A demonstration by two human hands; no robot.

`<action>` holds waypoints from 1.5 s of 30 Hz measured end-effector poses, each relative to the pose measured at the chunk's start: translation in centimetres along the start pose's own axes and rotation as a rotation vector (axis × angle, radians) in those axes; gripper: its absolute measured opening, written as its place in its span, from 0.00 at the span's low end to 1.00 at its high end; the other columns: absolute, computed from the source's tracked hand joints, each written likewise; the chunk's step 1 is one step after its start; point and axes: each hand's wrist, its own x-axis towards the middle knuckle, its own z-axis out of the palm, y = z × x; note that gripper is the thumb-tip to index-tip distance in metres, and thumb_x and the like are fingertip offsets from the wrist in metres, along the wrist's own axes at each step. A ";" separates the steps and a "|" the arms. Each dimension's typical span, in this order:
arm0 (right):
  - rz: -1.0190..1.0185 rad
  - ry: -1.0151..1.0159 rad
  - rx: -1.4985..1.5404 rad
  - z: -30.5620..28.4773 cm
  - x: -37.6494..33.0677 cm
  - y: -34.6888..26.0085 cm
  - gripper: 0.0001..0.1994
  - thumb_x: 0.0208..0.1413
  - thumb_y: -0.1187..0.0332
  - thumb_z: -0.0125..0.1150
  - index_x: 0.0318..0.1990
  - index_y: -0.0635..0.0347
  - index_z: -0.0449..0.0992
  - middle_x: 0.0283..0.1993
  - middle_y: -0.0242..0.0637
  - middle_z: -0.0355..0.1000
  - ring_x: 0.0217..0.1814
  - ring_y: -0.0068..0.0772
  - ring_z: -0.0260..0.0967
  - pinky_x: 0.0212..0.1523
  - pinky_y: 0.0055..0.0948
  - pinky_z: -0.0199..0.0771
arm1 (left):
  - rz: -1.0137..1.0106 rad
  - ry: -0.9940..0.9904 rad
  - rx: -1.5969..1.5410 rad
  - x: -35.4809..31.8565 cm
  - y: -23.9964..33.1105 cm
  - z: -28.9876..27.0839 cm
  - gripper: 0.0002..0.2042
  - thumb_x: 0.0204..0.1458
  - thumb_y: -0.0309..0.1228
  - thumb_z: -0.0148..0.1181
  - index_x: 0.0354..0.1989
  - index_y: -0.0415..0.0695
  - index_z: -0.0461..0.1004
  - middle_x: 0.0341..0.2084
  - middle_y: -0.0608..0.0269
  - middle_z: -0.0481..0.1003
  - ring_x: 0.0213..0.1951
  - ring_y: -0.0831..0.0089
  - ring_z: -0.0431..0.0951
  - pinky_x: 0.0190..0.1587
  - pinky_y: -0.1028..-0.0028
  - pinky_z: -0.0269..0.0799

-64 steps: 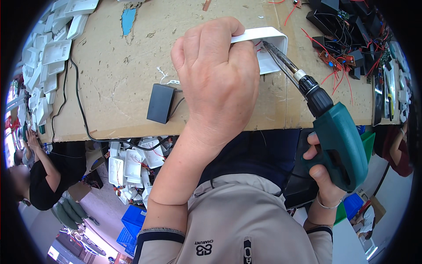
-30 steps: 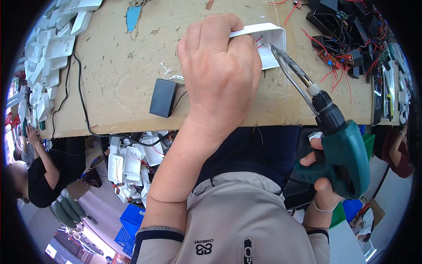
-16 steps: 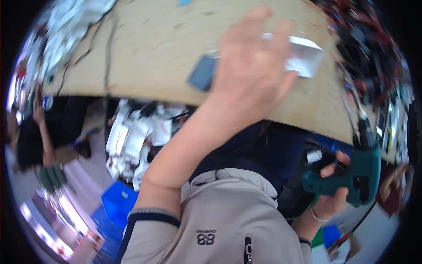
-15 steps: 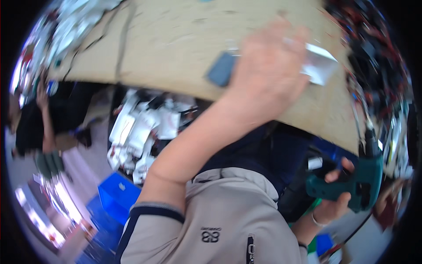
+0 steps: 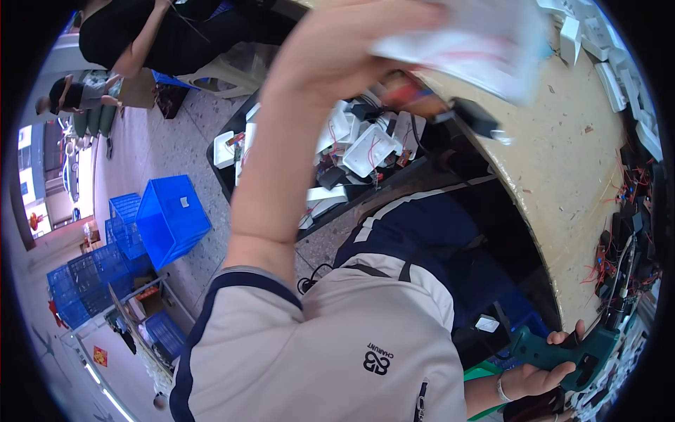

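This looks like an electronics assembly workshop. Shallow white plastic casings (image 5: 609, 86) are heaped by the far left corner of a scuffed tan desk (image 5: 573, 126), and thin red wires (image 5: 598, 269) tangle toward its right end, with a green, pistol-shaped hand tool (image 5: 590, 360) close by. Beside the near edge, a black rectangular tray (image 5: 373, 195) holds more casings and wiring. Blue slatted plastic crates (image 5: 91, 274) stand stacked beyond the speckled grey floor (image 5: 219, 211).
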 end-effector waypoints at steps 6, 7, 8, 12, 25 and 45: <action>-0.019 0.021 0.009 1.0 0.9 0.8 0.37 0.51 0.51 0.53 0.57 0.76 0.50 0.35 0.42 0.66 0.39 0.28 0.63 0.42 0.21 0.62 | 0.074 0.363 0.171 -9.4 -1.8 -11.9 0.16 0.48 0.30 0.55 0.43 0.35 0.66 0.30 0.59 0.73 0.24 0.77 0.74 0.20 0.83 0.69; -0.019 0.017 0.010 1.2 0.9 0.8 0.37 0.51 0.51 0.53 0.57 0.76 0.50 0.35 0.42 0.66 0.39 0.28 0.63 0.42 0.21 0.62 | 0.068 0.531 0.257 -10.7 -3.1 -12.8 0.15 0.48 0.29 0.56 0.42 0.35 0.66 0.29 0.59 0.72 0.23 0.77 0.74 0.19 0.83 0.69; -0.013 0.005 0.006 1.2 1.0 0.9 0.37 0.51 0.51 0.53 0.57 0.76 0.50 0.35 0.42 0.66 0.39 0.28 0.63 0.42 0.21 0.63 | -0.037 0.630 0.432 -11.9 -4.1 -12.6 0.14 0.47 0.29 0.56 0.41 0.35 0.66 0.29 0.57 0.72 0.24 0.73 0.74 0.22 0.79 0.70; -0.035 -0.010 -0.007 0.9 1.2 0.8 0.35 0.52 0.51 0.52 0.56 0.76 0.51 0.40 0.44 0.66 0.39 0.27 0.64 0.40 0.21 0.65 | 0.258 0.634 1.563 -14.8 -11.2 -14.6 0.16 0.45 0.28 0.54 0.42 0.34 0.64 0.34 0.48 0.69 0.37 0.56 0.71 0.40 0.66 0.66; -0.163 -0.007 0.124 0.7 1.4 2.7 0.31 0.54 0.55 0.51 0.56 0.71 0.52 0.51 0.53 0.61 0.34 0.28 0.67 0.30 0.20 0.69 | 0.085 0.410 1.530 -9.6 -3.0 -7.0 0.12 0.41 0.33 0.59 0.32 0.39 0.72 0.20 0.57 0.67 0.24 0.65 0.69 0.27 0.70 0.64; -0.127 0.097 0.085 0.4 2.6 2.1 0.31 0.52 0.56 0.55 0.55 0.70 0.52 0.49 0.54 0.61 0.33 0.29 0.68 0.29 0.20 0.73 | 0.795 0.104 2.266 22.3 4.8 -2.4 0.05 0.44 0.26 0.52 0.31 0.44 0.69 0.32 0.54 0.70 0.37 0.58 0.71 0.36 0.64 0.65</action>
